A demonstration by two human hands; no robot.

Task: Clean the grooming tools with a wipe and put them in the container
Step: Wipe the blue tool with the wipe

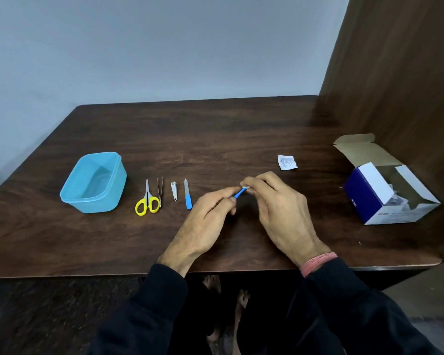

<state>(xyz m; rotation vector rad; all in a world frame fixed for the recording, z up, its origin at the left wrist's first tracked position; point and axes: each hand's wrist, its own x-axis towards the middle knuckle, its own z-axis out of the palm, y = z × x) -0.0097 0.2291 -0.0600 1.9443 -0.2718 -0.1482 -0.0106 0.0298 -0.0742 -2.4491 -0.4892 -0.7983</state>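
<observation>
Desk (pixel 164 139): dark wood-grain top, carrying everything named below.
Container (pixel 94 183): light blue plastic tub at the left of the desk, upright, no lid on it, nothing visible inside.
Scissors (pixel 147 199): just right of the container, yellow handle loops toward the person, blades closed and pointing away.
Tweezers (pixel 160 192): lying just beside the scissors on their right, narrow metal, running near to far.
Nail clipper (pixel 174 191): small and silver, right of the tweezers and apart from them.
Nail file (pixel 188 198): right of the clipper — blue handle toward the person, metal blade pointing away.
Left hand (pixel 210 213): at desk centre, fingers curled; its grip pinches the near end of a small blue-handled tool (pixel 239 193).
Blue-handled tool: held between the two hands, slanting up to the right; its far tip is hidden.
Right hand (pixel 280 208): fingertips closed over the tool's far end, its grip pinching a small white wipe (pixel 245 186) against it; only a sliver of the wipe shows.
Wristband (pixel 318 262): pink, on the right wrist above a dark sleeve.
Torn sachet (pixel 287 162): small, white, printed — flat on the desk beyond the right hand, well apart from it.
Box (pixel 385 193): blue and white carton at the far right, flaps open, white packets partly visible inside.
</observation>
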